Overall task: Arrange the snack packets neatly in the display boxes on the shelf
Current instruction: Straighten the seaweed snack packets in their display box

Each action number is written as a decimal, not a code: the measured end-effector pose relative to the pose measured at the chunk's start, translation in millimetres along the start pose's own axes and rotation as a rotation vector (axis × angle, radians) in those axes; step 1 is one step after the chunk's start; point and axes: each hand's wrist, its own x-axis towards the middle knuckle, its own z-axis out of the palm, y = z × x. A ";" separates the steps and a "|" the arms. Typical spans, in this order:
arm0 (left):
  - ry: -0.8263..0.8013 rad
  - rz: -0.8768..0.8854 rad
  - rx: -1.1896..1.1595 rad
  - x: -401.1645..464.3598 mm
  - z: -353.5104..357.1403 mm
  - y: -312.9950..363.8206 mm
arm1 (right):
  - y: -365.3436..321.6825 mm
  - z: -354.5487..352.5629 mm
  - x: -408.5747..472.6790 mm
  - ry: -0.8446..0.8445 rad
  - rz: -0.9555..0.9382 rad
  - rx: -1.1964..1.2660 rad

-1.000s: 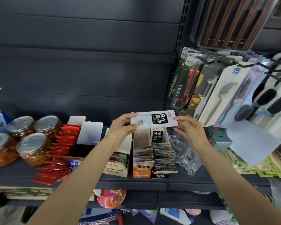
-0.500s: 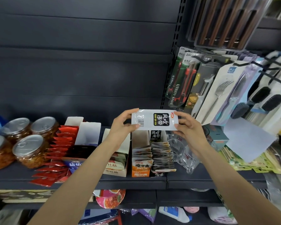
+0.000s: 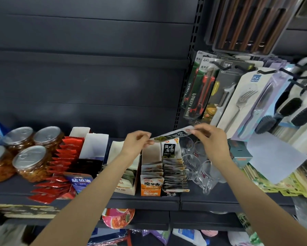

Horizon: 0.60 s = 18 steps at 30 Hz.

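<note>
I get dim, even light — soft glare on the jar lids [image 3: 22, 134] at left, wide-angle bending at the edges, slight blur throughout.

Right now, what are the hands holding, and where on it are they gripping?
One snack packet, held flat above the display boxes. The left hand pinches its left end and the right hand pinches its right end.
</note>
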 end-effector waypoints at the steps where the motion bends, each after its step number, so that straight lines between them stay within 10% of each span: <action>1: 0.017 0.055 0.121 3.0 1.1 -2.2 | 0.6 -0.4 2.0 -0.002 -0.009 -0.042; 10: -0.216 0.396 1.140 27.2 -3.1 -16.9 | 16.0 1.4 21.9 -0.121 -0.132 -0.354; 18: -0.392 0.272 1.361 49.1 -4.5 -19.9 | 9.9 7.0 52.1 -0.249 -0.239 -0.467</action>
